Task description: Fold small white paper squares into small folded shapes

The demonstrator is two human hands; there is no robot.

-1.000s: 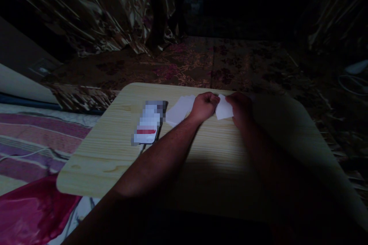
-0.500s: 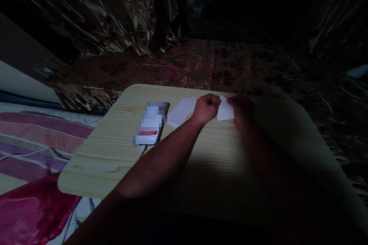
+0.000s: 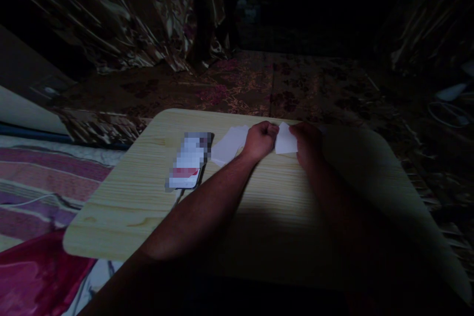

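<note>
Near the far edge of a light wooden table [image 3: 111,197], both my hands are at a small white piece of paper [image 3: 286,140]. My left hand [image 3: 261,139] is closed, its thumb and curled fingers at the paper's left edge. My right hand [image 3: 310,143], in shadow, pinches the paper from the right, thumb on top. Just left of my left hand lie several white paper pieces [image 3: 227,145], overlapping each other. My left wrist and forearm pass close by their right side.
A phone [image 3: 187,160] with a lit, blurred screen lies left of the papers, a white cable [image 3: 177,198] at its lower end. Left of the table are a striped bedcover [image 3: 33,177] and a shiny pink cloth [image 3: 33,276]. Patterned curtains [image 3: 148,15] hang behind.
The whole view has shifted slightly, so the table and hands appear a little further left. Both hands stay at the same paper, with hardly any movement between them.
</note>
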